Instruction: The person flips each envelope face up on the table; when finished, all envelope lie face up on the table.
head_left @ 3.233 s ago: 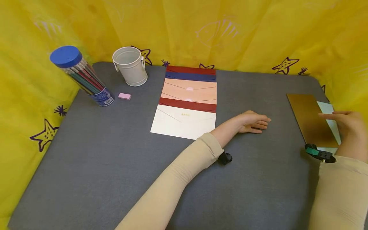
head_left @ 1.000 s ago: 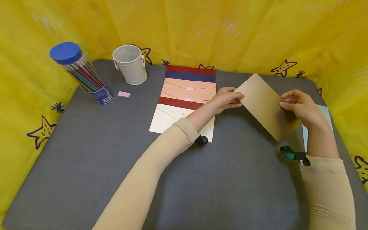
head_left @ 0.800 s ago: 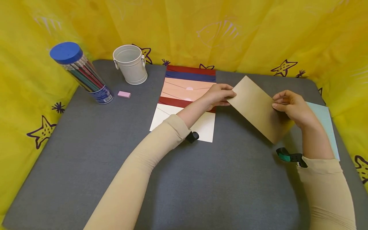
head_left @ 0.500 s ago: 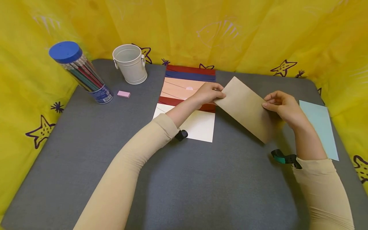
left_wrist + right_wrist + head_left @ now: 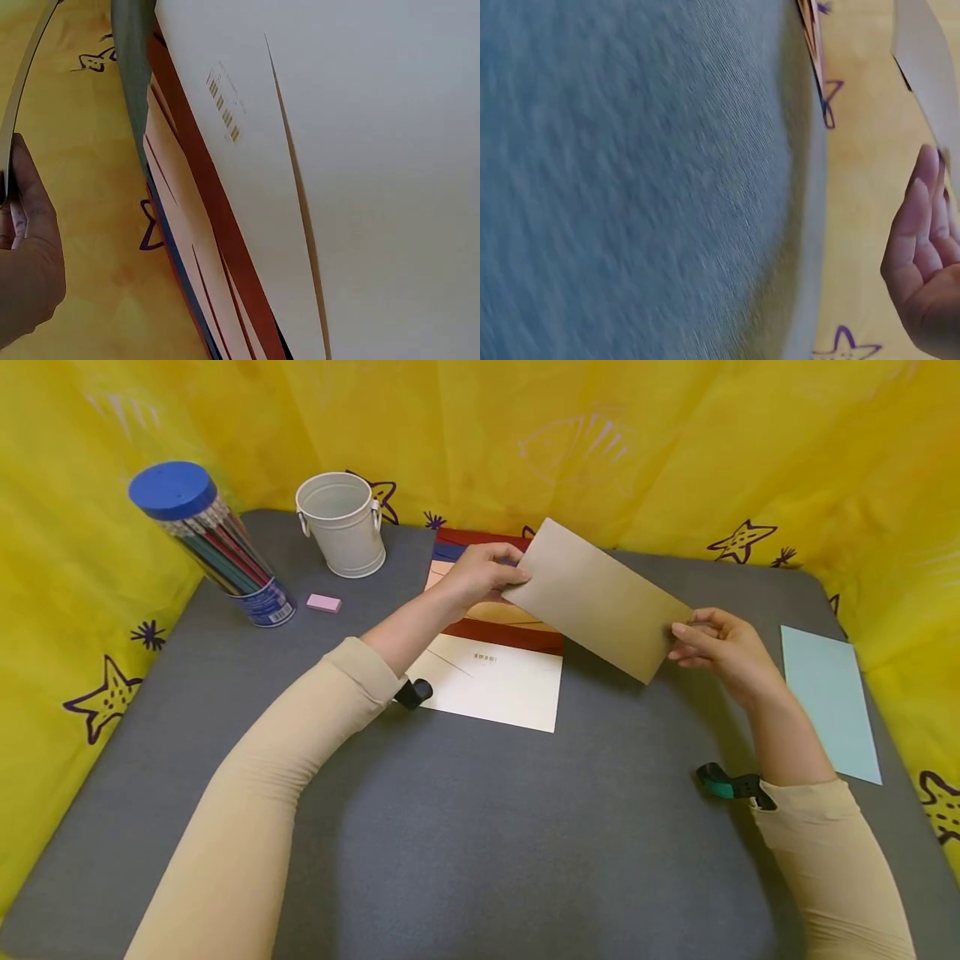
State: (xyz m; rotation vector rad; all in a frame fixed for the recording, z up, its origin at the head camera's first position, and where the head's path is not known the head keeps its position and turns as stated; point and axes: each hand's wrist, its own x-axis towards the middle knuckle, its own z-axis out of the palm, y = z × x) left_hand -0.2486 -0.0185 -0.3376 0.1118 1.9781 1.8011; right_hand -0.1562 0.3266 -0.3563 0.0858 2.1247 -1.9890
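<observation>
Head view: we judge both pinches on the tan envelope [image 5: 596,600], left hand [image 5: 480,575] and right hand [image 5: 712,643], should stay light to avoid creasing

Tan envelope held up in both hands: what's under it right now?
Under the tan envelope, the row of overlapping envelopes: red, peach and white ones show. It covers the row's far right part. Gray table lies beneath.

Tan envelope [image 5: 596,600], grey table [image 5: 480,827], yellow star-printed cloth [image 5: 675,435], white bucket [image 5: 342,523], pink eraser [image 5: 324,602], pale blue card [image 5: 828,700]
</observation>
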